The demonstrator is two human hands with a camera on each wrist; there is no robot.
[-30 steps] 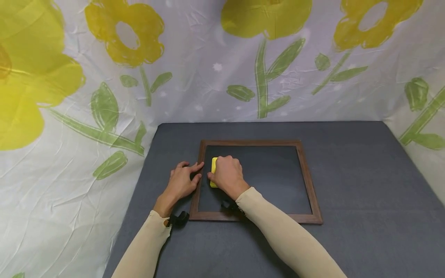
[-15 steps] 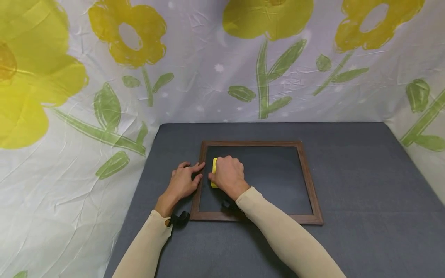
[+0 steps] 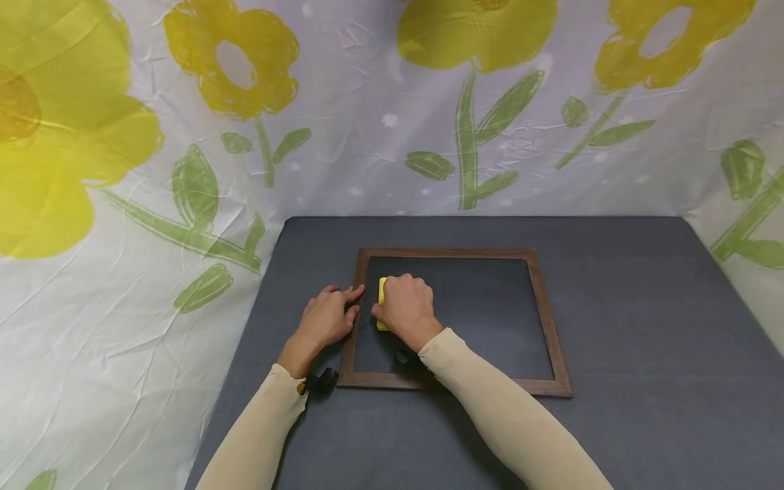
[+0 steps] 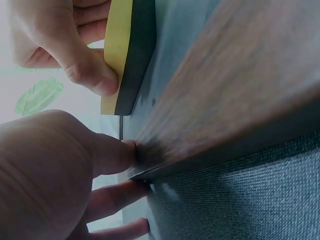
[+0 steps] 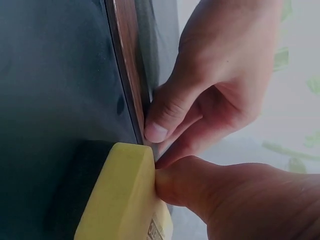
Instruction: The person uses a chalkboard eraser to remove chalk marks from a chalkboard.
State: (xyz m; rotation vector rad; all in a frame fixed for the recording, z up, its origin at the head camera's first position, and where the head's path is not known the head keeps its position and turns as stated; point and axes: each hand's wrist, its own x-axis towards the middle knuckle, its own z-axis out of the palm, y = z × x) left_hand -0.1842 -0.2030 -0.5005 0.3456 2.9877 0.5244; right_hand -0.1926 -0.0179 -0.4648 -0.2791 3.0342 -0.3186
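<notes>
Grey table [image 3: 643,320], eraser [image 5: 117,195] unmoved on chalkboard [image 3: 484,313]

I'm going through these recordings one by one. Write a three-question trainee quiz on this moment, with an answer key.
1. Seen from the head camera, which side of the wooden frame does the left hand touch?
2. Over which part of the dark board does the right hand hold the eraser?
a) top right corner
b) left part
c) bottom right corner
3. True or false: the eraser's yellow side faces the board.

Key: 1. Left. 2. b. 3. False; its dark side does.
</notes>
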